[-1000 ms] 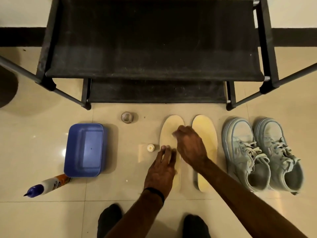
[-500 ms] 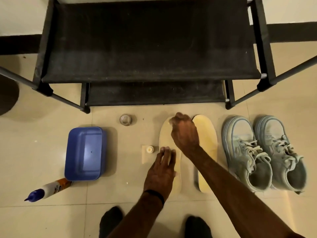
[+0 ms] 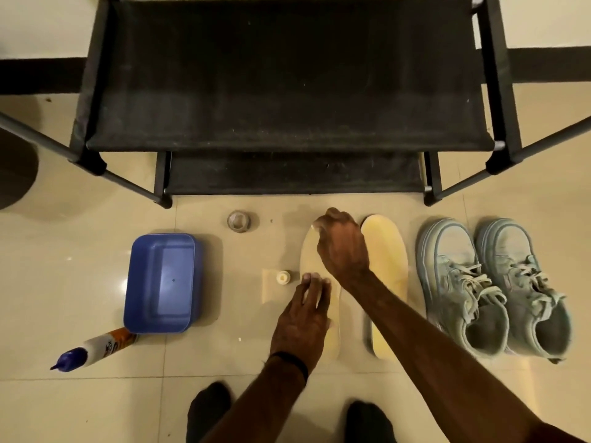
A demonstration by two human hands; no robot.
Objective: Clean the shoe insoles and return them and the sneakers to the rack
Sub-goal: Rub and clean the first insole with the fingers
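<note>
Your left hand (image 3: pixel 302 318) rests flat on the left insole (image 3: pixel 311 260), fingers (image 3: pixel 315 282) straight and close together, pressing near its middle. Your right hand (image 3: pixel 343 247) sits over the far toe end of that same insole, fingers curled tight; whether they pinch a cloth or anything else, cannot tell. The right insole (image 3: pixel 388 270) lies on the floor (image 3: pixel 64 251) just beside the left one, untouched, yellower in tone. The pair of pale blue sneakers (image 3: pixel 492 289) stands just right of the insoles, toes toward the rack. The black shoe rack (image 3: pixel 287 78) stands on the far side, both fabric shelves bare. Left of the insoles: a small white cap (image 3: pixel 283 278) on a pale square pad, a blue plastic tub (image 3: pixel 161 284), a glue-style bottle (image 3: pixel 94 348) with a blue nozzle lying on its side near-left, and a small clear round lid (image 3: pixel 238 221) on the far side. Your two dark-socked feet (image 3: pixel 209 407) show at the near edge.
</note>
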